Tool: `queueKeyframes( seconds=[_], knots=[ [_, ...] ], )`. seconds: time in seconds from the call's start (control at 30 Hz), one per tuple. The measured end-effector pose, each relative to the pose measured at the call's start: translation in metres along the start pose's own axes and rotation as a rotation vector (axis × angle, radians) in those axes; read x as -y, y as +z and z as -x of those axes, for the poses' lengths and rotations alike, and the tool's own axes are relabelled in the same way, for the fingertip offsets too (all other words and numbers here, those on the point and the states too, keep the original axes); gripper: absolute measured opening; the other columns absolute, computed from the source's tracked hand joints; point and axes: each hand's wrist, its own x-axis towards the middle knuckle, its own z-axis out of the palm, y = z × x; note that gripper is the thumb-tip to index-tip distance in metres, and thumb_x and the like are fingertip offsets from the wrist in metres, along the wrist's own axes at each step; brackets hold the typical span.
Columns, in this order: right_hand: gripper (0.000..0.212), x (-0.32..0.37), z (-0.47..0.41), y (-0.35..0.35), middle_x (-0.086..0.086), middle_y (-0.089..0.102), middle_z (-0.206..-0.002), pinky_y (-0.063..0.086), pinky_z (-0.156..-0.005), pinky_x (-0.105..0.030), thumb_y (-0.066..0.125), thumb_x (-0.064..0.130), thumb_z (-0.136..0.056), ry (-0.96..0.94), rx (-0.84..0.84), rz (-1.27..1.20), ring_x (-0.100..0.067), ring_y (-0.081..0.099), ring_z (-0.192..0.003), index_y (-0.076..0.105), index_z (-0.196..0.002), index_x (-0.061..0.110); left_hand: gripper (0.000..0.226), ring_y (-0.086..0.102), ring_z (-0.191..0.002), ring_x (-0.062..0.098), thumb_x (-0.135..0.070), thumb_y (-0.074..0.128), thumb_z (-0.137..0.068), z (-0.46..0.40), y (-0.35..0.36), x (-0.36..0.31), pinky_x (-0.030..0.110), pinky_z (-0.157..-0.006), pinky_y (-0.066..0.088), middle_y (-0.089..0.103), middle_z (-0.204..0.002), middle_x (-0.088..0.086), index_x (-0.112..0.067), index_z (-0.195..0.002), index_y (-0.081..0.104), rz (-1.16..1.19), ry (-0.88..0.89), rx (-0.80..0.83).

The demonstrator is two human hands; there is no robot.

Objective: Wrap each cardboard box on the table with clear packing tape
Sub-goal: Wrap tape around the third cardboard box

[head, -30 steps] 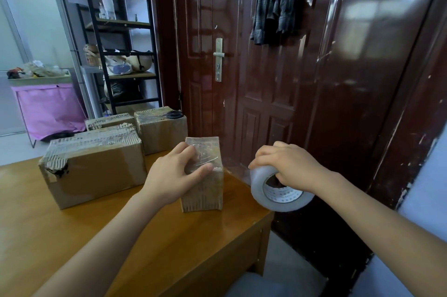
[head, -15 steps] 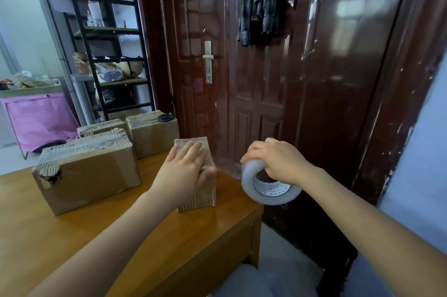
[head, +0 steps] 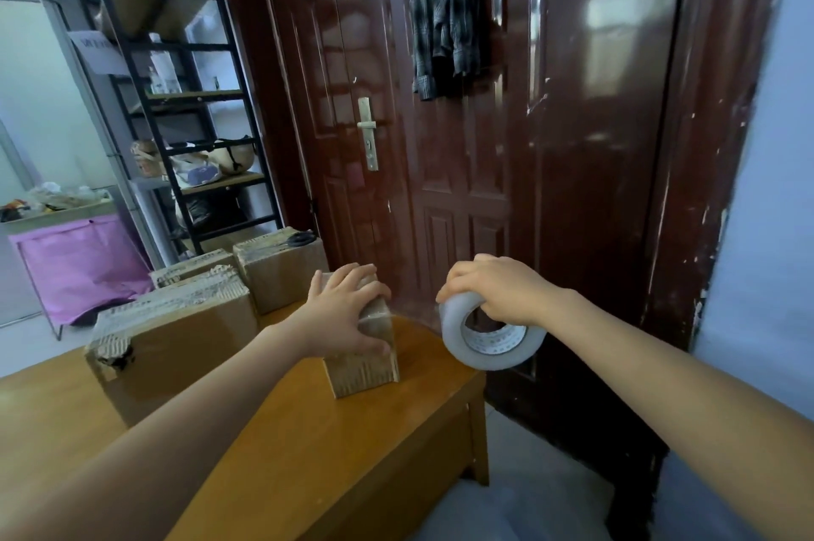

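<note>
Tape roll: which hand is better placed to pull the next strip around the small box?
Probably the right hand: it already grips the tape roll beside the small box, while the left hand is spread over that box, steadying it.

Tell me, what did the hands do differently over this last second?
The left hand went from cupping the small box's front to lying spread over its top and side, pressing the tape down. The right hand kept its grip on the tape roll, held off the table's edge. The other boxes stayed put.
</note>
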Motion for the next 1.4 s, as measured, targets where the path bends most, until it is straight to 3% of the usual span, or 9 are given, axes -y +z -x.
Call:
queueKeyframes(
  seconds=[0.17,0.33,0.43,0.53,0.77,1.0,1.13,1.27,1.4],
  knots=[
    [0.069,-0.01,0.005,-0.018,0.019,0.048,-0.123,0.047,-0.082,-0.035,0.045,-0.012,-0.086,-0.02,0.019,-0.079,-0.013,0.043,-0.1,0.054,-0.13,0.04,0.068,0.012,-0.146,0.016,-0.064,0.067,-0.076,0.003,0.002,0.008,0.047,-0.118,0.016,0.011,-0.159,-0.011,-0.039,-0.132,0.039,0.221,0.052,-0.081],
    [0.072,-0.005,-0.007,-0.06,0.023,0.048,-0.119,0.046,-0.08,-0.036,0.046,-0.013,-0.084,-0.055,-0.068,-0.066,-0.011,0.042,-0.099,0.055,-0.128,0.043,0.07,0.036,-0.135,0.004,-0.07,0.065,-0.064,0.012,0.017,-0.005,0.019,-0.105,0.035,0.035,-0.147,-0.013,-0.039,-0.124,0.049,0.767,0.045,-0.403],
    [0.069,0.008,-0.019,-0.069,0.02,0.05,-0.125,0.044,-0.085,-0.036,0.046,-0.01,-0.087,-0.104,-0.024,0.017,-0.009,0.04,-0.099,0.054,-0.128,0.045,0.057,0.044,-0.13,0.005,-0.064,0.071,-0.066,0.017,0.044,-0.014,0.029,-0.102,0.046,0.039,-0.143,-0.018,-0.058,-0.117,0.047,1.04,0.047,-0.498],
    [0.067,0.02,-0.027,-0.068,0.02,0.049,-0.127,0.042,-0.086,-0.035,0.047,-0.008,-0.088,-0.155,0.02,0.073,-0.004,0.034,-0.095,0.054,-0.128,0.046,0.062,0.039,-0.135,0.006,-0.066,0.074,-0.066,0.023,0.069,-0.013,0.044,-0.107,0.043,0.034,-0.146,-0.021,-0.057,-0.121,0.046,1.07,0.054,-0.556],
    [0.067,0.033,-0.034,-0.067,0.02,0.044,-0.13,0.045,-0.081,-0.032,0.054,0.003,-0.087,-0.22,0.021,0.149,-0.005,0.034,-0.096,0.045,-0.136,0.047,0.069,0.024,-0.141,-0.001,-0.082,0.06,-0.065,0.031,0.074,-0.005,0.034,-0.111,0.032,0.022,-0.146,-0.035,-0.049,-0.121,0.04,0.919,0.006,-0.586],
    [0.08,0.005,-0.02,-0.036,0.016,0.045,-0.139,0.034,-0.105,-0.028,0.063,-0.005,-0.08,-0.138,-0.327,-0.579,-0.004,0.04,-0.13,0.045,-0.127,0.057,0.067,0.047,-0.126,0.002,-0.074,0.071,-0.061,0.04,0.074,0.008,0.04,-0.104,0.046,0.044,-0.137,-0.031,-0.06,-0.12,0.04,1.07,-0.017,-0.511],
    [0.078,0.011,-0.022,-0.006,0.009,0.047,-0.137,0.038,-0.107,-0.034,0.051,-0.003,-0.072,-0.135,-0.49,-0.633,-0.009,0.044,-0.129,0.051,-0.13,0.05,0.072,0.044,-0.125,-0.007,-0.059,0.07,-0.068,0.043,0.074,0.007,0.026,-0.104,0.043,0.042,-0.131,-0.04,-0.068,-0.127,0.03,1.077,-0.012,-0.49],
    [0.08,0.004,-0.024,-0.023,0.015,0.042,-0.13,0.045,-0.098,-0.044,0.048,-0.005,-0.073,-0.156,-0.372,-0.437,-0.017,0.045,-0.122,0.045,-0.128,0.053,0.072,0.045,-0.129,0.003,-0.064,0.068,-0.073,0.045,0.077,0.01,0.038,-0.105,0.046,0.039,-0.142,-0.027,-0.053,-0.136,0.036,1.065,0.019,-0.472],
    [0.081,0.004,-0.019,-0.041,0.021,0.035,-0.123,0.046,-0.093,-0.036,0.051,-0.009,-0.081,-0.15,-0.172,-0.283,-0.012,0.04,-0.118,0.041,-0.133,0.053,0.07,0.036,-0.136,0.005,-0.07,0.063,-0.075,0.042,0.077,0.01,0.043,-0.11,0.04,0.033,-0.145,-0.028,-0.054,-0.137,0.035,1.009,0.052,-0.481]
  ],
)
